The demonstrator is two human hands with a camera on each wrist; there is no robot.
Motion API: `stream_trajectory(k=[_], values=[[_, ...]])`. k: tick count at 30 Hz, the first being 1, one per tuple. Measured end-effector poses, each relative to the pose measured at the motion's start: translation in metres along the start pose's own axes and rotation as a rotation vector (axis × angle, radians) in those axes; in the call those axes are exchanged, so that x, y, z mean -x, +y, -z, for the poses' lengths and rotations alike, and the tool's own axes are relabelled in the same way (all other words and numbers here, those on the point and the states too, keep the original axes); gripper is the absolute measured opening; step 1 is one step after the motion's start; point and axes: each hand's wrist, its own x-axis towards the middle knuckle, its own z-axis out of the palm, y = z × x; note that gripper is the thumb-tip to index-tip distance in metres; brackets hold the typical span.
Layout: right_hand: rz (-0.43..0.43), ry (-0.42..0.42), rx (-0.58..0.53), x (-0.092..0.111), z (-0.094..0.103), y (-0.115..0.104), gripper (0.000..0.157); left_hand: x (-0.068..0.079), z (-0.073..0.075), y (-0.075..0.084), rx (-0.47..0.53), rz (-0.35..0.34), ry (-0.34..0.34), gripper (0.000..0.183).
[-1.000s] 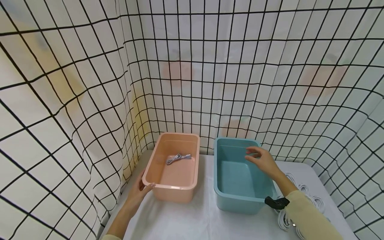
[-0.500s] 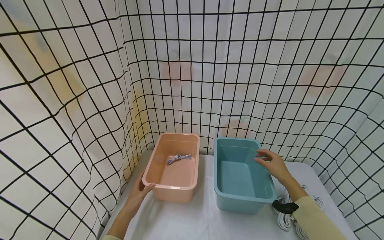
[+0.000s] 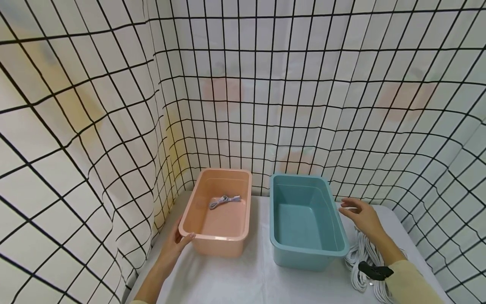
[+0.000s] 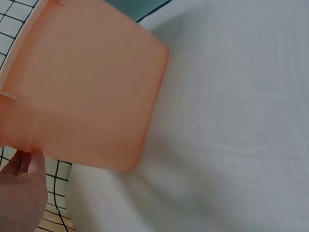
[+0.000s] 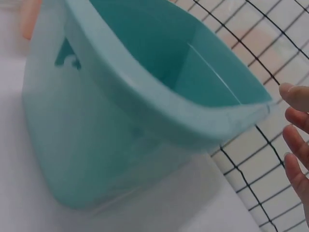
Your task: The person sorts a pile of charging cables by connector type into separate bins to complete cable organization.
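Note:
My left hand (image 3: 175, 244) holds the near left corner of a peach plastic bin (image 3: 220, 247), with the thumb at the front rim and the fingers along the left side. In the left wrist view, the fingers (image 4: 35, 164) lie against the wall of the bin (image 4: 91, 92). A folded, tied bundle of grey-white cable (image 3: 225, 201) lies on the floor of this bin. To the right of a teal plastic bin (image 3: 300, 258), my right hand (image 3: 363, 217) is in the air with nothing in it, its fingers loosely bent. The right wrist view has these fingertips (image 5: 288, 130) beside the teal rim (image 5: 159, 104).
Several coiled white cables (image 3: 362, 257) lie on the table right of the teal bin, partly under my right forearm. A white cloth covers the table (image 3: 228, 283). Black grid netting (image 3: 262, 101) over white sheeting encloses the back and both sides.
My right hand has moved from above the teal bin rightwards, out past its right rim. My left hand stays at the corner of the peach bin.

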Motion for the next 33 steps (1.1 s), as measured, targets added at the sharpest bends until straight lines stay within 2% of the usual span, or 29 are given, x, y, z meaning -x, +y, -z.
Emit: stream_trajectory(k=[18, 28, 33], values=[[-0.099, 0.064, 0.062, 0.031, 0.021, 0.044, 0.057, 0.001, 0.001, -0.001, 0.012, -0.015, 0.004, 0.091], [-0.209, 0.052, 0.033, 0.047, 0.034, 0.062, 0.069, -0.001, 0.0, -0.002, 0.008, -0.025, -0.007, 0.09], [-0.203, 0.063, 0.054, 0.054, 0.041, 0.078, 0.067, -0.002, 0.0, -0.003, 0.005, -0.028, -0.006, 0.09]])
